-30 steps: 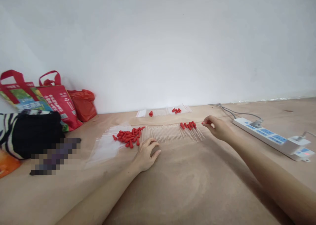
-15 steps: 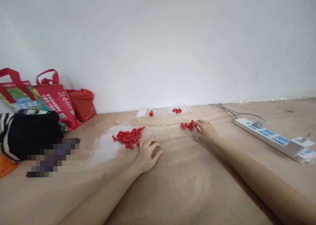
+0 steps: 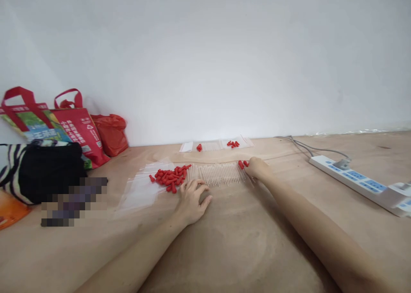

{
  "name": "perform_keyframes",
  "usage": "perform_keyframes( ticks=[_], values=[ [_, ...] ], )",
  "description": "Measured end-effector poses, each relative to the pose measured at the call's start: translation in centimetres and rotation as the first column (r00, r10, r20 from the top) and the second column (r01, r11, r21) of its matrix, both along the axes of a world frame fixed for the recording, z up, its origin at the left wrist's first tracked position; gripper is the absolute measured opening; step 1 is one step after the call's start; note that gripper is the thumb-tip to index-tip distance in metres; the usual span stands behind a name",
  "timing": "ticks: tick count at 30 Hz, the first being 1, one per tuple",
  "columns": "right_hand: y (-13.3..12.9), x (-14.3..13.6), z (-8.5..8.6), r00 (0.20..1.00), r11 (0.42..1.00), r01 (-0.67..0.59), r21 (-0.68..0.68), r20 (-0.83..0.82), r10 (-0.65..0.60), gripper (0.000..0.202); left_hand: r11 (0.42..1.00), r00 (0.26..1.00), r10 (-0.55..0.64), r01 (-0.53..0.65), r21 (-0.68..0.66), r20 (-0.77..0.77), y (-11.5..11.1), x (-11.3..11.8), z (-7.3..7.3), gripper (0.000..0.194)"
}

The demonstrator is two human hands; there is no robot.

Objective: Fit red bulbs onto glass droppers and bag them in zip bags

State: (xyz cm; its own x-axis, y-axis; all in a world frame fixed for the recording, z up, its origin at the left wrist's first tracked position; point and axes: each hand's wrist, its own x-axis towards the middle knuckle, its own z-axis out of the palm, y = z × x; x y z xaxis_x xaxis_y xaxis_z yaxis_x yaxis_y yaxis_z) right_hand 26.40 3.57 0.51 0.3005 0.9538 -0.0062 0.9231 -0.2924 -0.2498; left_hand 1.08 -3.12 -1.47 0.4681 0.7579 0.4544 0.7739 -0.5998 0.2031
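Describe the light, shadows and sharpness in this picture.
In the head view, the wall looks brightest around its middle; a soft shadow lies beside the right forearm; the pale sticks look slightly soft; a pixelated patch hides something at left.

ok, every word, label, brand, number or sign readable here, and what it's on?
No words, brands or numbers read reliably.
Red tote: white Chinese-looking characters, too small and blurred; a triangular recycling-style sign shows, plus a code-like square, unreadable.
Green-and-blue bag: large pale characters, partly hidden, unreadable.
Power strip: any markings too small.
Red pieces: none visible.
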Motion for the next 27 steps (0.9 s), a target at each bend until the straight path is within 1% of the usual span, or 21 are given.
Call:
perform_keyframes(
  ticks=[4,6,9,11,13,16,19,21,22,24,26,27],
  values=[
    [0.2,-0.2,0.3,1.0,1.0,0.01,-0.024,-0.015,-0.01,0.027,0.999,0.999,0.032,-0.032,0.031,-0.009,0.1,0.0,-0.2,0.013],
    [0.3,0.0,0.3,1.0,0.999,0.012,-0.044,-0.027,-0.013,0.026,0.995,0.996,0.084,-0.084,0.062,-0.002,0.2,-0.1,-0.2,0.013],
    [0.4,0.2,0.3,0.999,0.998,0.016,-0.062,-0.04,-0.019,0.025,0.963,0.971,0.238,-0.238,0.125,0.018,0.8,-0.5,0.0,0.014],
    [0.4,0.3,0.4,0.999,0.998,0.021,-0.061,-0.044,-0.023,0.027,0.922,0.936,0.351,-0.349,0.169,0.022,1.3,-1.2,0.3,0.016],
    [0.2,0.3,0.6,0.998,0.998,0.031,-0.054,-0.045,-0.033,0.03,0.882,0.903,0.43,-0.423,0.205,0.015,1.9,-2.1,0.6,0.019],
    [-0.5,0.2,1.0,0.999,0.999,0.041,0.008,-0.021,-0.04,0.035,0.857,0.877,0.48,-0.462,0.23,-0.026,2.4,-3.2,0.9,0.021],
    [-1.9,-0.4,1.1,0.998,0.989,-0.015,0.148,0.057,0.007,0.036,0.847,0.866,0.495,-0.461,0.263,-0.075,2.5,-3.7,1.0,0.023],
    [-3.0,-1.0,0.6,0.991,0.955,-0.118,0.271,0.088,0.098,0.031,0.843,0.856,0.503,-0.455,0.287,-0.121,2.4,-3.8,1.1,0.023],
    [-3.7,-1.4,0.1,0.982,0.923,-0.186,0.337,0.086,0.167,0.028,0.841,0.849,0.508,-0.452,0.298,-0.147,2.3,-3.9,1.1,0.024],
    [-4.9,-2.0,-1.0,0.935,0.828,-0.337,0.449,0.056,0.351,0.021,0.839,0.833,0.516,-0.445,0.312,-0.199,2.1,-4.0,1.2,0.027],
    [-5.8,-2.7,-2.3,0.864,0.733,-0.438,0.52,0.017,0.504,0.016,0.84,0.822,0.519,-0.44,0.318,-0.234,2.0,-4.1,1.2,0.029],
    [-6.2,-3.0,-2.8,0.828,0.697,-0.472,0.54,-0.001,0.561,0.015,0.841,0.82,0.518,-0.437,0.318,-0.243,1.9,-4.2,1.2,0.029]
  ],
)
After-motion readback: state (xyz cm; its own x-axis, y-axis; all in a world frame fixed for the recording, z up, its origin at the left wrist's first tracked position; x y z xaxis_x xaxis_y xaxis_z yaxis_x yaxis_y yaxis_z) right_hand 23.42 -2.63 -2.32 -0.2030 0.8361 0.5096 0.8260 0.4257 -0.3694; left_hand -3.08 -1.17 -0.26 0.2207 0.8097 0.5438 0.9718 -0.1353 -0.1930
